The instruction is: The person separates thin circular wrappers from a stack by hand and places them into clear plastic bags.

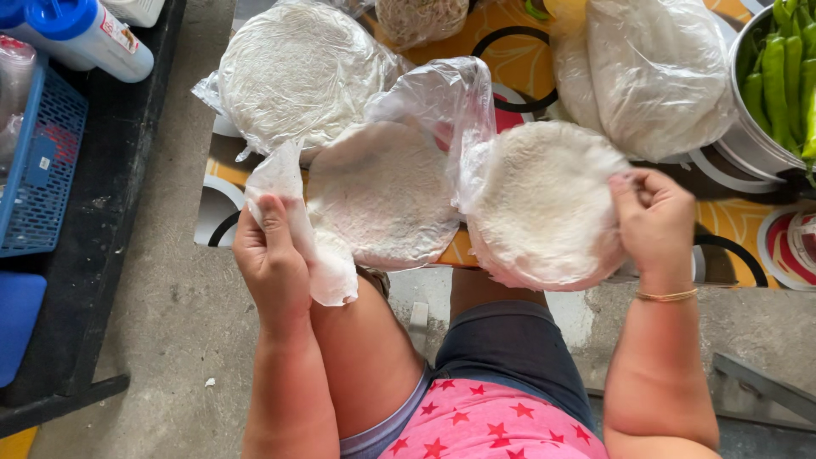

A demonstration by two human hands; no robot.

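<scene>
Two stacks of round white flatbreads sit at the near edge of the bench (pixel 510 59), which is covered in a yellow patterned cloth. The left hand (pixel 270 259) has its grip closed on the crinkled edge of a thin clear plastic bag (pixel 425 102) that lies open around the left stack (pixel 382 195). The right hand (pixel 654 223) pinches the rim of the right stack (pixel 540 204), floury and slightly rough, tilting it up. Two more bagged flatbread bundles (pixel 297 72) lie farther back. A metal pot (pixel 748 136) of long green peppers (pixel 786 68) stands at the right.
</scene>
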